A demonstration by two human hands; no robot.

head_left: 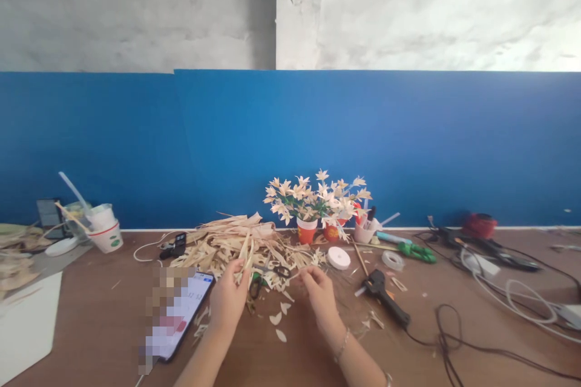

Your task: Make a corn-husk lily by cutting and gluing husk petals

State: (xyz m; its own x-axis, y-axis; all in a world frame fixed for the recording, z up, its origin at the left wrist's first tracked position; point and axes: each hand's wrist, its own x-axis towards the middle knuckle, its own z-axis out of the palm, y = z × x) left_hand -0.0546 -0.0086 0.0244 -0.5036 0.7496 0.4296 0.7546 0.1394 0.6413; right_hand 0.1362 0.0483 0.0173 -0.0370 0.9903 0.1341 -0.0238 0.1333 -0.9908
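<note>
My left hand [230, 296] is closed on some pale, narrow husk-like strips [247, 249] that stick up from its fingers. To the right, my right hand [320, 296] pinches a thin, light piece [295, 276] too small to make out well. Behind both hands lies a heap of dry pale strips [209, 248]. Dark-handled scissors [281, 271] rest on the heap between the hands. Several small petal-shaped pieces [281, 335] lie on the brown table in front of it.
Red cups [307, 233] hold pale flowers [297, 192] at the back. A black glue gun [385, 299], white roll [338, 258] and cables [454, 344] lie right. At left are a phone [188, 314], white cup [107, 239] and white sheet [29, 326]. A blue partition [218, 145] stands behind.
</note>
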